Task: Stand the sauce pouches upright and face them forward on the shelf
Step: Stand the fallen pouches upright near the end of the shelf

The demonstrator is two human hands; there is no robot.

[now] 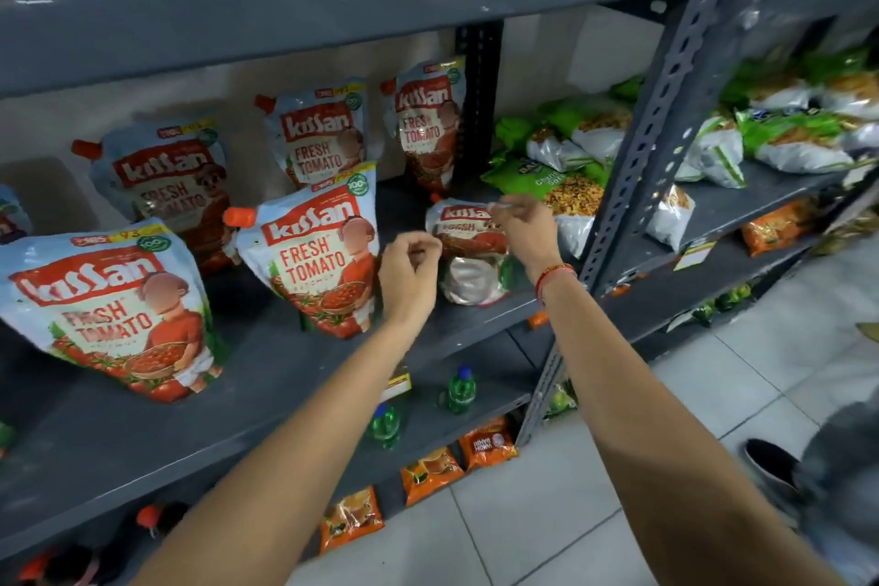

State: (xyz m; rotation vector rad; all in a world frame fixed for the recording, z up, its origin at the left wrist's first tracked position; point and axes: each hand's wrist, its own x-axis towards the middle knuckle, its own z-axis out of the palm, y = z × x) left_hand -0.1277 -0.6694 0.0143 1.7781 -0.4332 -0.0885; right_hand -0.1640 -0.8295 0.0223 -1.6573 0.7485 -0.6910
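Observation:
Several red-and-white tomato sauce pouches stand on the grey middle shelf [266, 376]. Two large ones, one at the left [109, 305] and one at the centre [314, 252], stand in front facing forward. Three more [166, 186] [318, 133] [428, 124] lean at the back. A smaller pouch [468, 247] at the shelf's right end is slumped, its silver base showing. My right hand [528, 228] pinches that pouch's top right corner. My left hand [409, 276] hovers just left of it with fingers curled shut, and I see nothing in them.
A perforated grey upright post [637, 148] bounds the shelf on the right. Green and silver snack bags [571, 148] fill the neighbouring bay. Below are green bottles [461, 390] and orange packets [487, 443]. A dark shoe [770, 466] rests on the tiled floor.

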